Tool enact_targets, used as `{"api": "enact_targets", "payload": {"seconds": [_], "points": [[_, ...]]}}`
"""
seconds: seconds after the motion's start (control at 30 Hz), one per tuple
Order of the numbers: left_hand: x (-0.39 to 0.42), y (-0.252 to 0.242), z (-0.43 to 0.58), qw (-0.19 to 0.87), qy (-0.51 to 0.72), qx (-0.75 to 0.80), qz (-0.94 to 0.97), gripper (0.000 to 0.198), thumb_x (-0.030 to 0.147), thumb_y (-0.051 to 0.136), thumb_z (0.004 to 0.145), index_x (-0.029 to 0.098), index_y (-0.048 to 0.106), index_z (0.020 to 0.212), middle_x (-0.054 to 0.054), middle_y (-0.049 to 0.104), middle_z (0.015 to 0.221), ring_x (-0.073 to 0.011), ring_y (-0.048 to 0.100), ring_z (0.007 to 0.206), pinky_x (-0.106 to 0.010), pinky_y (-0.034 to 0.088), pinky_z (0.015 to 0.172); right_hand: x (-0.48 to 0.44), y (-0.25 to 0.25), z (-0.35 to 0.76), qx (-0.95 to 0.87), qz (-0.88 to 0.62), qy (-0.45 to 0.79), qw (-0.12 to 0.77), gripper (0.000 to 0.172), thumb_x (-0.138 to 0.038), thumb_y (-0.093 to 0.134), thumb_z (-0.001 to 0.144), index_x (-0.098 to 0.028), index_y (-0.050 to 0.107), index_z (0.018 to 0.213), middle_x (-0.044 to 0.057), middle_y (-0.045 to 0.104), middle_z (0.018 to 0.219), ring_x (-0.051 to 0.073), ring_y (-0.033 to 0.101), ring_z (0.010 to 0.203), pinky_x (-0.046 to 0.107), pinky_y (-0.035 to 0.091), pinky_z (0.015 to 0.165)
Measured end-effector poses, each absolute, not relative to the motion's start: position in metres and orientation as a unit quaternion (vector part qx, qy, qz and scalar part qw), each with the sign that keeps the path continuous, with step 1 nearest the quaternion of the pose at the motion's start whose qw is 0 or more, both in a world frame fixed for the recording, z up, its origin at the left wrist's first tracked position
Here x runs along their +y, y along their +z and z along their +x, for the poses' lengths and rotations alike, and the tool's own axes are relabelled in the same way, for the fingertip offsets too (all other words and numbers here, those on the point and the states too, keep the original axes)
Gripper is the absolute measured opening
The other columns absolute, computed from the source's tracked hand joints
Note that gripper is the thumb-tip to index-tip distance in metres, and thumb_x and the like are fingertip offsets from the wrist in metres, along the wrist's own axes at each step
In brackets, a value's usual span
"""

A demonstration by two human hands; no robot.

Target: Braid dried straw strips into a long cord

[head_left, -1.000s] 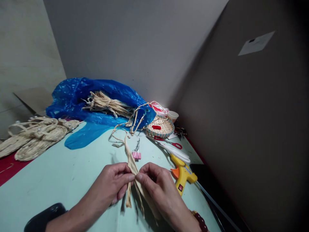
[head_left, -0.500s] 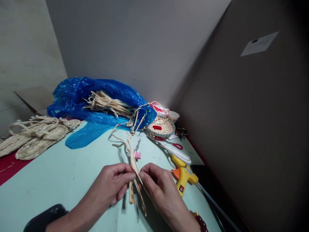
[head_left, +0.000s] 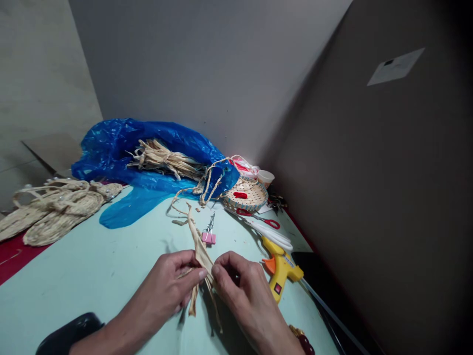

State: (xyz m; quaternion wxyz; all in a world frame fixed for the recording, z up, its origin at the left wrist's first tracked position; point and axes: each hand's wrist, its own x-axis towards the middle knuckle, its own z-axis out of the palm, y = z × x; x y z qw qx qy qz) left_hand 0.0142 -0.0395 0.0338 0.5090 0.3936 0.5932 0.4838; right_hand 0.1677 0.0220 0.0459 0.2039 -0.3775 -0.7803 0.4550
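Dried husk strips (head_left: 201, 249) are pinched between my two hands above the pale green table. My left hand (head_left: 177, 281) is closed, its thumb and forefinger gripping the strips from the left. From the right, my right hand (head_left: 240, 286) is closed too, thumb and forefinger pinching the strip's edge. One end of the husk points up and away; loose ends hang below my fingers. A pink binder clip (head_left: 209, 238) lies just beyond the hands. A braided husk cord (head_left: 177, 201) curls on the table behind the strips.
Behind, a blue plastic bag (head_left: 107, 148) holds a husk bundle (head_left: 166, 157). Woven sandal soles (head_left: 66, 212) lie at left. To the right are a yellow glue gun (head_left: 281, 273), white glue sticks (head_left: 269, 234), red-handled scissors (head_left: 271, 223), a woven basket (head_left: 251, 202) and a paper cup (head_left: 265, 177).
The upper end of the husk has swung left, and its strip looks spread wider between my fingers. More of the pink clip shows. Both hands stay nearly in place.
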Motion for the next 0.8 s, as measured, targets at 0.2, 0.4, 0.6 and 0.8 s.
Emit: {"api": "enact_targets", "payload": {"seconds": [0.2,0.4,0.6,0.8], "points": [[-0.039,0.028,0.011,0.513,0.485,0.579,0.409,0.024,0.036,0.061,0.077,0.013,0.064,0.082,0.01,0.042,0.04,-0.0047,0.027,0.034,-0.017,0.021,0.035,0.026,0.038,0.167,-0.714,-0.367,0.556,0.217,0.031,-0.042,0.051,0.091,-0.015,0.055,0.076,-0.003,0.043,0.064,0.011,0.034,0.061,0.023,0.027,0.054],[-0.039,0.03,0.011,0.521,0.485,0.572,0.407,0.021,0.034,0.059,0.077,0.013,0.064,0.08,0.01,0.042,0.039,-0.0047,0.027,0.032,-0.017,0.02,0.034,0.025,0.039,0.167,-0.725,-0.364,0.543,0.215,0.032,-0.044,0.047,0.094,-0.016,0.054,0.079,-0.003,0.043,0.065,0.011,0.034,0.061,0.024,0.028,0.055],[-0.038,0.027,0.013,0.506,0.503,0.578,0.397,0.023,0.035,0.059,0.076,0.013,0.064,0.082,0.009,0.043,0.04,-0.0051,0.029,0.032,-0.018,0.02,0.033,0.015,0.039,0.168,-0.858,-0.304,0.311,0.274,0.015,-0.03,0.045,0.095,-0.018,0.054,0.095,0.005,0.056,0.087,0.017,0.05,0.076,0.027,0.037,0.065],[-0.037,0.025,0.014,0.507,0.492,0.59,0.392,0.022,0.035,0.059,0.073,0.013,0.063,0.077,0.011,0.039,0.035,-0.0058,0.026,0.031,-0.019,0.019,0.033,0.017,0.034,0.167,-0.904,-0.257,0.218,0.262,0.016,-0.026,0.045,0.095,-0.019,0.058,0.089,0.006,0.059,0.082,0.019,0.052,0.075,0.028,0.037,0.063]]}}
